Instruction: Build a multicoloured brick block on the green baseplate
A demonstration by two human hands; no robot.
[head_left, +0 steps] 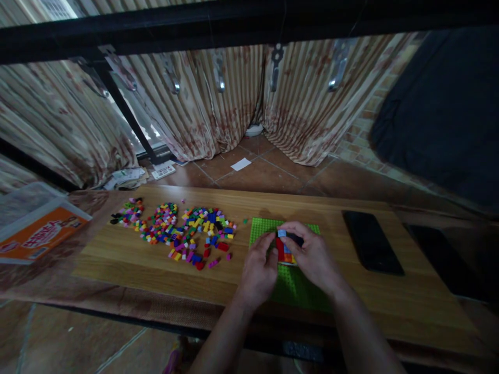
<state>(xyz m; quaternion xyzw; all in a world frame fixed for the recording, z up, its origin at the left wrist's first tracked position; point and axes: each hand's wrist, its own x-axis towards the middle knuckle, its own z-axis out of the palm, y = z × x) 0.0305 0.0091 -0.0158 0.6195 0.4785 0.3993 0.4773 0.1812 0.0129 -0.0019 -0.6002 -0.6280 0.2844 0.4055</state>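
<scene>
A green studded baseplate (300,291) lies on the wooden board in front of me. On it sits a small build of toy bricks (287,251) in red, blue and orange, with a whitish lower edge. My left hand (258,266) curls against the build's left side, fingers bent and thumb near its front. At the build's far end, a light blue brick (281,233) shows between the thumb and forefinger of my right hand (314,254). A dark piece or gap beside it is partly hidden by the right fingers. My fingers cover much of the build.
Loose multicoloured bricks (167,223) spread over the left half of the wooden board (156,272). A black phone-like slab (372,241) lies to the right. A clear box with an orange label (42,231) stands far left. A dark metal bar (241,31) crosses above.
</scene>
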